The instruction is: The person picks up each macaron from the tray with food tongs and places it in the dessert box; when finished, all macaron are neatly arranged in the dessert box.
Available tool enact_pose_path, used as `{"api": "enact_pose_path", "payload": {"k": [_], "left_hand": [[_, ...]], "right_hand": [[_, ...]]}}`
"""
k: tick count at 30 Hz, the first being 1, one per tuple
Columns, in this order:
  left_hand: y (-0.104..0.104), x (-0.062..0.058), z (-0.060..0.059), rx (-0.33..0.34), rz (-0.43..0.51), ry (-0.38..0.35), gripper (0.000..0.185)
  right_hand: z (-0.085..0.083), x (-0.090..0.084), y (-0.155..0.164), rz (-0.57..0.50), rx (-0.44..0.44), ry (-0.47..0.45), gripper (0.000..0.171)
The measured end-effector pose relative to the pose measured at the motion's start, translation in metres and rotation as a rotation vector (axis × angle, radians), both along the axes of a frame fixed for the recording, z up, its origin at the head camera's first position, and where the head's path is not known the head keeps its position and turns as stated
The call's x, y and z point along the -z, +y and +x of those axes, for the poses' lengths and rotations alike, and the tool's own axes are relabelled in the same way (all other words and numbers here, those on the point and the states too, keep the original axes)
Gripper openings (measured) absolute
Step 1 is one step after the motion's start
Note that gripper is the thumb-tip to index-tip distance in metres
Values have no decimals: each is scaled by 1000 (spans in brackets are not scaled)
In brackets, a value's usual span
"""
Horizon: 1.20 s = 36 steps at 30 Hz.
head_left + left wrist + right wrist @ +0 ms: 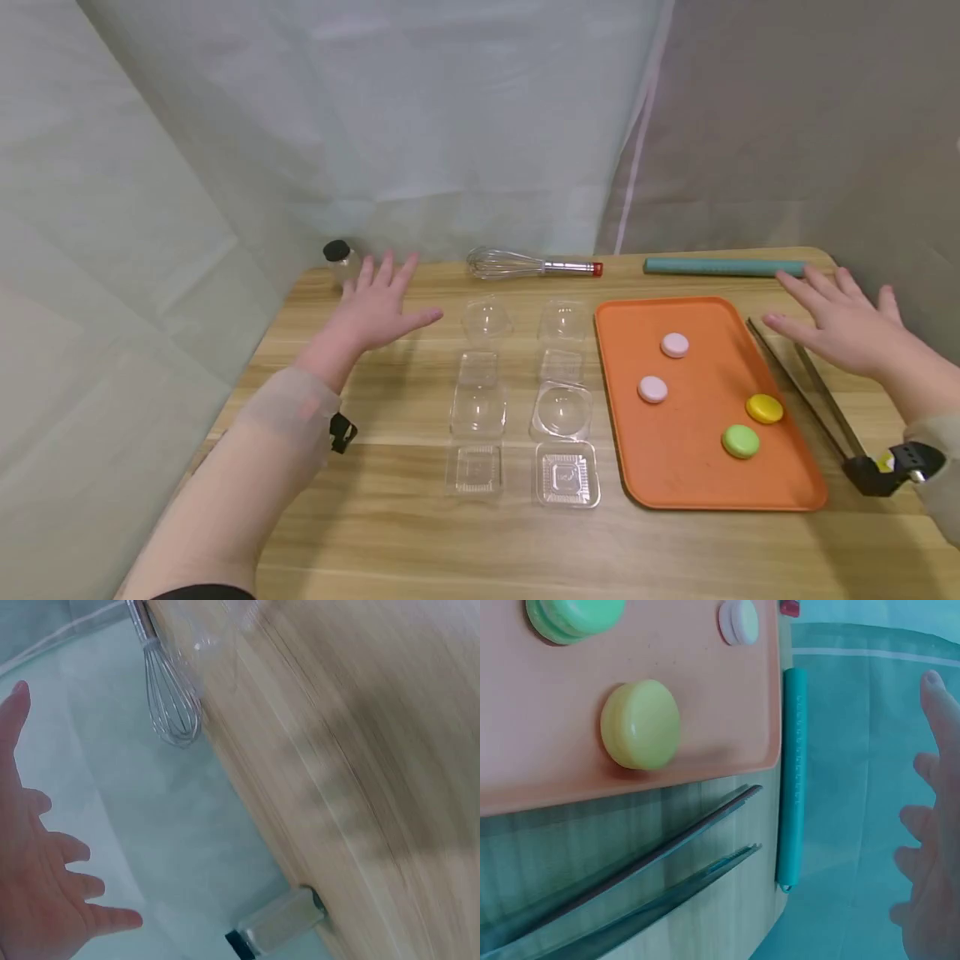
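Over counter point(420, 533): both hands hovering, fingers spread wide, holding nothing.
Right hand point(843, 321): nearing tongs point(813, 387).
Next, likely: gripping tongs.

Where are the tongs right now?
In the head view the tongs lie on the table just right of the orange tray, under the open right hand, which holds nothing.

A light wooden table point(420, 533) with rounded corners is standing against pale fabric sheeting point(420, 108), which is hanging in soft folds behind and to both sides. Even, diffuse light is falling across the wood grain, casting faint shadows.
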<state>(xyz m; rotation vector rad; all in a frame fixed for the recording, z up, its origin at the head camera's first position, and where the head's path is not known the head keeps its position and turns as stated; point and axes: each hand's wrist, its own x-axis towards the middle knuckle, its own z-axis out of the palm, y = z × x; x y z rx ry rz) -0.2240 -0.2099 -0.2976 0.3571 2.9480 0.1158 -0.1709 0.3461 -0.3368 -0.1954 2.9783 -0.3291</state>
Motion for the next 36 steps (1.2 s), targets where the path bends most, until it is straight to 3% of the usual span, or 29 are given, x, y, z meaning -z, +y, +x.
{"api": "enact_pose_path", "payload": {"k": [7, 11, 17, 23, 31, 36], "left_hand": [[15, 3, 4, 103, 88, -12, 103], [24, 4, 9, 169, 130, -8, 99], [34, 12, 20, 250, 185, 19, 97], [40, 25, 35, 333, 237, -8, 103], [53, 32, 52, 483, 175, 33, 105], [65, 39, 65, 551, 137, 5, 110]], "right_hand": [[7, 5, 8, -161, -90, -49, 77], [12, 13, 11, -194, -74, -55, 78], [20, 27, 18, -225, -26, 2, 76], [30, 42, 30, -279, -20, 91, 70], [33, 57, 38, -195, 46, 164, 79], [35, 65, 43, -188, 78, 163, 80]]}}
